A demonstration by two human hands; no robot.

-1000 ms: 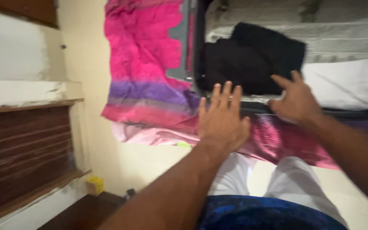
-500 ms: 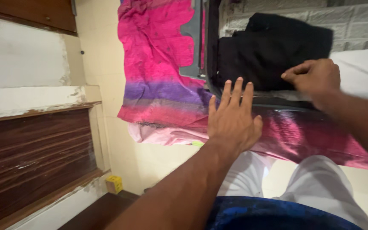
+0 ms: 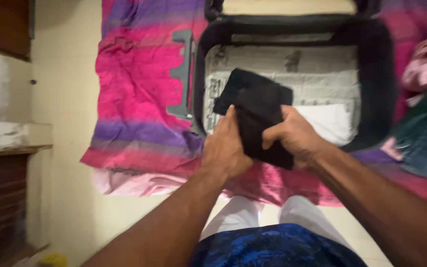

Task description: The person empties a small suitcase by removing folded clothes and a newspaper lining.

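The left hand [image 3: 226,148] and right hand [image 3: 292,138] are both closed on a folded black garment [image 3: 255,111], gripping its near end from either side. The garment sits over the near rim of the open black suitcase [image 3: 371,59]. The suitcase floor, lined with newspaper [image 3: 292,64], lies open beyond it. A white cloth [image 3: 329,123] occupies the near right corner. A pink and purple sheet [image 3: 139,89] lies beneath.

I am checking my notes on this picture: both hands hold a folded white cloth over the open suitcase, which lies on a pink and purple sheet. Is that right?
Not quite: the folded cloth is black, not white, as the head view shows. A white piece lies inside the suitcase, but no hand touches it. The rest stands: the left hand and the right hand both hold the cloth over the open suitcase on the pink and purple sheet.
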